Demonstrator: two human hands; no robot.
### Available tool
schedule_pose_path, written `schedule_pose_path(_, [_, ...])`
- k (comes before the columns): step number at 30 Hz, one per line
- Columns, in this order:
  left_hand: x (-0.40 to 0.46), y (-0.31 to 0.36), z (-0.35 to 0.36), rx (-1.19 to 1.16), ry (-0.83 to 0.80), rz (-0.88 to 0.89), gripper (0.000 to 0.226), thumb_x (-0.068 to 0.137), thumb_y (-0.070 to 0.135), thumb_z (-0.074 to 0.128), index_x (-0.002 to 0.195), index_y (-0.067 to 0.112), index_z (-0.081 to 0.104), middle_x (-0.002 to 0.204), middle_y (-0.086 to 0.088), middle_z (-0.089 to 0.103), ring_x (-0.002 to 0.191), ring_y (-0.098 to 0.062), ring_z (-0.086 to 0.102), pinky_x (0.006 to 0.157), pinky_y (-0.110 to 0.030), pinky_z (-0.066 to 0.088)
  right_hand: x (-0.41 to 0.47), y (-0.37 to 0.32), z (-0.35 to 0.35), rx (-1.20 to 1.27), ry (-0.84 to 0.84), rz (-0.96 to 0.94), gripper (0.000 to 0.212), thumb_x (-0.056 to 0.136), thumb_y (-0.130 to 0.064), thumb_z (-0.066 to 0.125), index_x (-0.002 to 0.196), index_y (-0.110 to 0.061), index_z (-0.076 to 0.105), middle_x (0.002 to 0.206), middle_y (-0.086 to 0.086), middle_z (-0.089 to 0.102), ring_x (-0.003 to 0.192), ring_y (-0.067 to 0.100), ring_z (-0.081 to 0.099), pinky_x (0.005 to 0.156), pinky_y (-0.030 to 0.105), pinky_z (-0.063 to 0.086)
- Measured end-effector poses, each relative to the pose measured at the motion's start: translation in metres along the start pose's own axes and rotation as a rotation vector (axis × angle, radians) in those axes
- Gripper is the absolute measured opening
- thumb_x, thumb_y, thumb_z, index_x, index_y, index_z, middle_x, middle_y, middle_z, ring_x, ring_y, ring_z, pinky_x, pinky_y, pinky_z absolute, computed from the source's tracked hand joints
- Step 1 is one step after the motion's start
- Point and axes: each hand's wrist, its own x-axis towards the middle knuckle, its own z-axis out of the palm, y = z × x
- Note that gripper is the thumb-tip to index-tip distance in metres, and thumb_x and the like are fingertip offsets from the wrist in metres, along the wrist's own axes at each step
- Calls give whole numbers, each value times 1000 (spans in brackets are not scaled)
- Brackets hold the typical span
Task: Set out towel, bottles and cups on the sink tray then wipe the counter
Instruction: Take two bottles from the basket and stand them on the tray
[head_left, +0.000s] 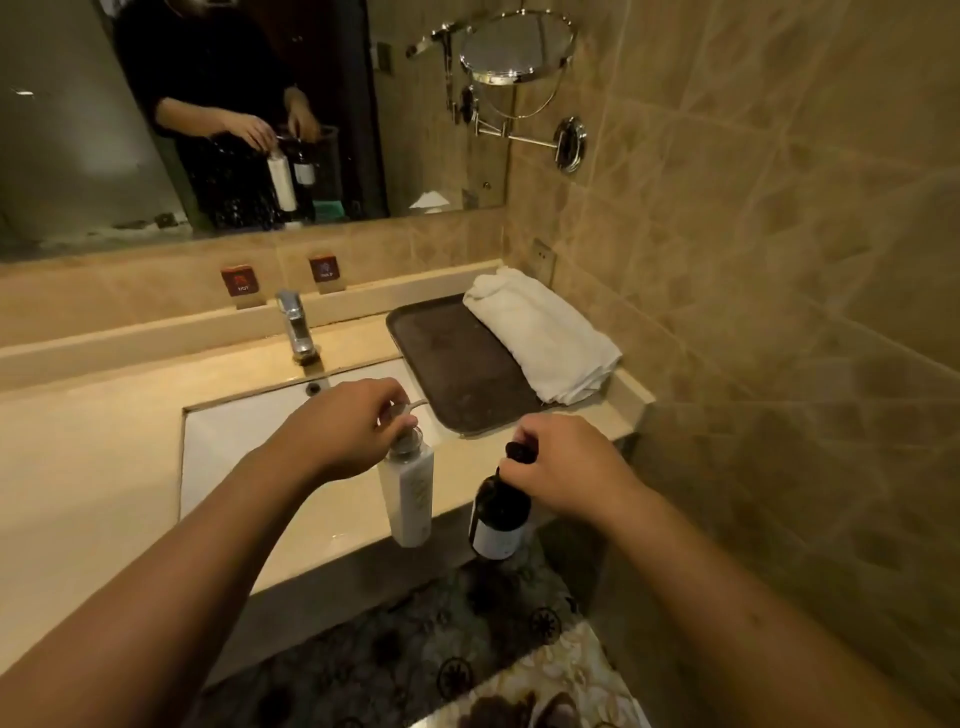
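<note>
A dark brown tray (457, 364) lies on the counter right of the basin, with a folded white towel (545, 338) resting on its right side. My left hand (348, 421) grips the pump top of a white bottle (408, 493) and holds it in the air over the counter's front edge. My right hand (566, 467) grips the top of a dark bottle (498, 514) with a white label, hanging just in front of the counter. Both bottles sit short of the tray's near edge. No cups are in view.
A white basin (249, 441) is set into the beige counter (78, 467), with a chrome tap (296, 327) behind it. A wall mirror (208, 114) and a round swing-arm mirror (519, 47) hang above. The tiled wall (753, 260) closes the right side.
</note>
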Motion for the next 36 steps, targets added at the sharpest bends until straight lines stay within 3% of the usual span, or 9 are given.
schedule_pose_path(7, [121,-6,5,53,4,-116,20,96,40,57,108,25,61,102,2,66,87,-14,60,72,-28,52,135,44,-1,113,-44,-118,18,81,-45,71,77,-32,58,72,-12,61,65,5,57,51,20,40])
schedule_pose_path(11, [189,-10,0,70,23,-178,20,96,37,59,109,23,63,104,-1,68,86,-15,61,63,-23,45,212,62,-13,104,-122,-163,17,84,-44,72,81,-36,57,76,-15,60,69,5,57,54,18,40])
schedule_pose_path(15, [253,-17,-7,87,78,-173,21,95,36,60,109,21,62,102,-2,67,86,-15,60,68,-27,46,278,70,-23,130,-135,-179,15,85,-40,74,84,-35,61,81,-13,64,73,6,59,56,19,40])
schedule_pose_path(19, [317,-31,-6,105,82,-198,25,95,33,61,115,19,61,104,-2,67,89,-16,62,75,-31,54,333,71,-20,150,-125,-155,12,88,-37,74,87,-31,63,83,-7,65,73,7,59,57,18,38])
schedule_pose_path(27, [423,-88,8,131,94,-126,28,95,38,58,117,20,59,100,0,65,84,-14,57,67,-27,40,417,64,7,179,-94,-68,14,87,-36,74,89,-29,63,78,-10,62,70,5,57,57,20,37])
schedule_pose_path(36, [490,-145,21,103,92,-97,30,94,41,59,116,21,60,101,-2,66,84,-17,56,68,-31,43,486,45,46,145,-85,-14,13,85,-39,75,83,-31,64,73,-13,61,68,4,57,54,20,36])
